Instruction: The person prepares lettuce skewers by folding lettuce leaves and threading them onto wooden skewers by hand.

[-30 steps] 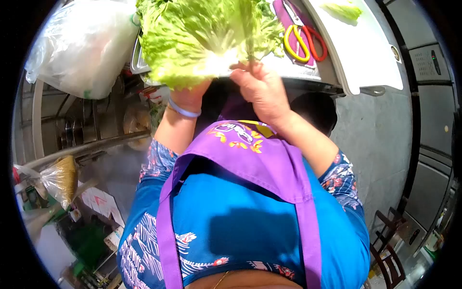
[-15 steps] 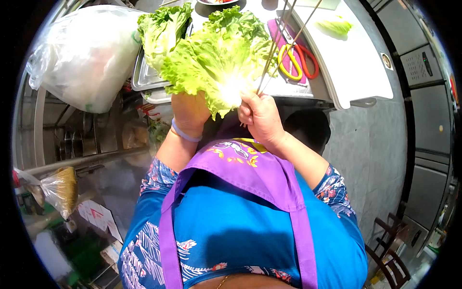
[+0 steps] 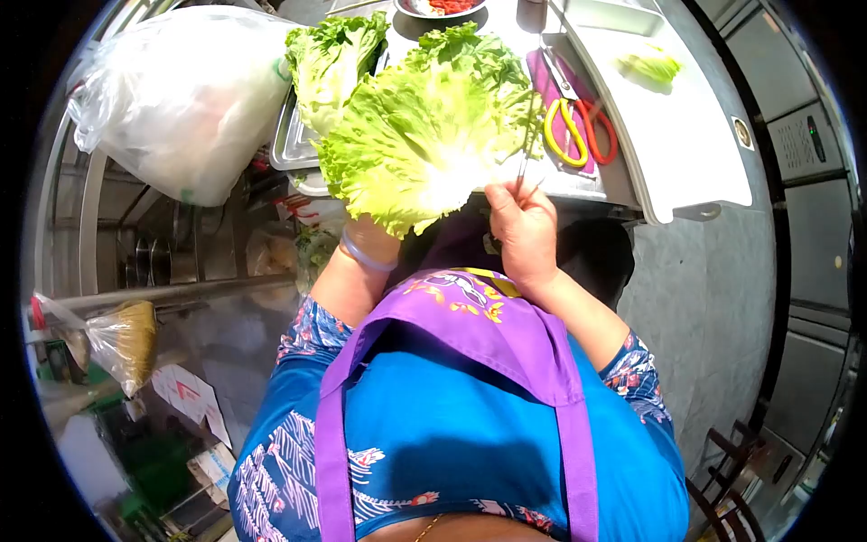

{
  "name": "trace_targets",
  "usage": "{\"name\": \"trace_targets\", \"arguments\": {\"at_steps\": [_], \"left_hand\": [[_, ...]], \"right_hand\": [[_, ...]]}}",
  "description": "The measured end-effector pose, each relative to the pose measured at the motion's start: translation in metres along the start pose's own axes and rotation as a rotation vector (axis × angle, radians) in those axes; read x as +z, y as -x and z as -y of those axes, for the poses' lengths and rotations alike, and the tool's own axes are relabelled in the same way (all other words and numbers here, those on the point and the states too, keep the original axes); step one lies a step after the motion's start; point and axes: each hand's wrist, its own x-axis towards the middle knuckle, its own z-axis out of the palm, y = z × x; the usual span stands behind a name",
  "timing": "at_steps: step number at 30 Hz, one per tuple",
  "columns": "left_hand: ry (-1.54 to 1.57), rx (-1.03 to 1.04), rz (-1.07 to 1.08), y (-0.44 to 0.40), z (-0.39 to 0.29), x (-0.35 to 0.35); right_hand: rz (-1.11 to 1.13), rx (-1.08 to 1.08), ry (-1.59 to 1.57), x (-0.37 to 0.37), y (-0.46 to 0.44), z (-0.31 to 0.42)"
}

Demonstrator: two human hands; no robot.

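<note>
My distant right hand (image 3: 524,230) tight on forward-pointing sticks (image 3: 526,149), count unclear, beside one wide-spread lettuce (image 3: 411,131); left hand (image 3: 372,237) beneath, grip unclear.

We classify this place as a kitchen or food-preparation area from these indicators: lettuce (image 3: 397,135), a metal tray (image 3: 294,152), a bowl (image 3: 412,11) of red food (image 3: 452,6), scissors (image 3: 562,81) and the wearer's purple apron (image 3: 515,336)

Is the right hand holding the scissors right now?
No, the scissors lie across the purple cloth, with their handles clear of the right hand.
</note>
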Motion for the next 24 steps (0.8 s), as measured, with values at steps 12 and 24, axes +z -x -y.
{"name": "trace_targets", "arguments": {"at_steps": [12, 24], "left_hand": [[0.304, -0.215, 0.046, 0.000, 0.010, 0.033], [0.435, -0.599, 0.209, -0.001, 0.061, 0.034]], "right_hand": [[-0.093, -0.373, 0.375, 0.000, -0.012, 0.022], [0.061, 0.131, -0.652, -0.047, 0.008, 0.077]]}}
